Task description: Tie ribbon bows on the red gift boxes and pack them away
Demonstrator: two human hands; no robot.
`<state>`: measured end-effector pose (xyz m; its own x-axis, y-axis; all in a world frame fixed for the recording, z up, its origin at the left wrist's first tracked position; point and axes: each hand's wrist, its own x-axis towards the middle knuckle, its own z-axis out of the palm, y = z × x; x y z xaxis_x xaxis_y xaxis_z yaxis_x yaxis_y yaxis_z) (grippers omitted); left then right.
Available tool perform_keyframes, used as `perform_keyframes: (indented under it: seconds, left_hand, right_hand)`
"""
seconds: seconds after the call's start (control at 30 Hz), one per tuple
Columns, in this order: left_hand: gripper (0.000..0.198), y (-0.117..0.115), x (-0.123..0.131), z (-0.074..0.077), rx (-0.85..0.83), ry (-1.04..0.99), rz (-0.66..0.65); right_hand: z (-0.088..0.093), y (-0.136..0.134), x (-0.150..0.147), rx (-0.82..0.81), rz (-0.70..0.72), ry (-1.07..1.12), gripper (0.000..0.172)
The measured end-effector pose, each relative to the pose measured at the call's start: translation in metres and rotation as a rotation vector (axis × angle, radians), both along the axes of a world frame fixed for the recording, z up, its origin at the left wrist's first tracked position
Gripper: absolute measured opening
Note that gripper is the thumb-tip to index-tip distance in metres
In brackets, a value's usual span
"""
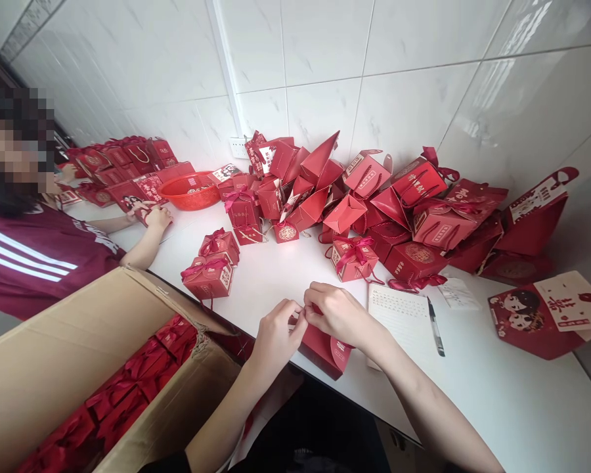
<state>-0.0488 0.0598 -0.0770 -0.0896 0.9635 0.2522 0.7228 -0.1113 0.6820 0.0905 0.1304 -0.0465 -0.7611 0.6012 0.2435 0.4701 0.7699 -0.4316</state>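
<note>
Beside an open cardboard carton [39, 328] of ribboned boxes [123, 394], our left hand [278, 330] and right hand [339, 312] meet over a red gift box [328, 355] at the near edge of the desk [276, 269], fingers pinched closed on its top, the exact part hidden. To the right lie a handwritten notebook [398, 322] and pen [436, 325]. Beyond, we see two bow-tied boxes [208, 276], a co-worker's hand [158, 217], a plastic basin [187, 200] and heaped boxes [345, 211] before white tiles [325, 52].
</note>
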Motion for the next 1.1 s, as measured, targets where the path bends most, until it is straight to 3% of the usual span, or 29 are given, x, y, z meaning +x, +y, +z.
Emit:
perform_keyframes:
  seconds: [0.37, 0.5, 0.73, 0.9, 1.0, 1.1]
  left_hand:
    - [0.015, 0.003, -0.001, -0.002, 0.039, 0.054, 0.003]
    - [0.016, 0.000, -0.002, -0.003, 0.029, 0.003, 0.019]
    - [0.012, 0.000, -0.010, -0.001, -0.025, -0.021, 0.091]
    - [0.011, 0.004, -0.009, 0.001, 0.027, 0.074, 0.065]
    - [0.020, 0.006, -0.008, 0.000, 0.078, 0.165, 0.034]
    - [0.021, 0.009, -0.008, -0.002, 0.134, 0.241, 0.021]
  right_hand:
    - [-0.003, -0.003, -0.006, 0.174, -0.017, -0.071, 0.015]
    - [-0.002, 0.007, 0.000, 0.229, -0.111, -0.012, 0.013]
    - [0.019, 0.035, 0.054, 0.133, -0.311, 0.198, 0.008]
    - [0.040, 0.024, 0.090, 0.058, -0.432, 0.203, 0.010]
    - [0.032, 0.000, 0.110, -0.060, -0.486, 0.292, 0.013]
    - [0.004, -0.028, 0.138, -0.070, -0.669, 0.584, 0.018]
